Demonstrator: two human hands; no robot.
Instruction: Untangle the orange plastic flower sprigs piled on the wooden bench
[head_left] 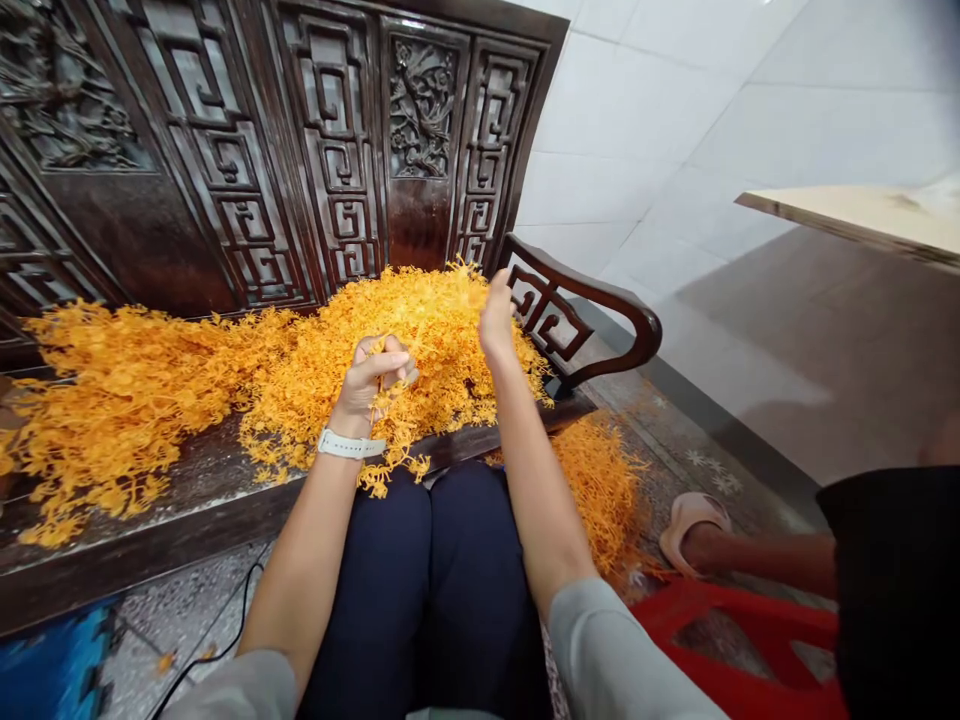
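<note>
A large heap of orange, branching, plastic-looking sprigs point(300, 370) covers the seat of a dark carved wooden bench. My left hand point(379, 370), with a pale watch strap point(351, 445) at the wrist, is in front of the heap. Its fingers are closed around a few orange sprigs, and a bunch of them point(394, 465) hangs below the hand over my lap. To the right, my right hand point(496, 318) is raised at the heap's right end, near the bench's armrest. It is seen edge-on; most of its fingers are hidden, and whether they hold anything does not show.
The bench's curved armrest point(622, 340) stands on the right. A pile of thin orange strands point(600, 490) lies on the floor beside it. Nearby are a red plastic stool point(720, 610) and another person's sandalled foot point(697, 535). A board point(847, 215) juts in at upper right.
</note>
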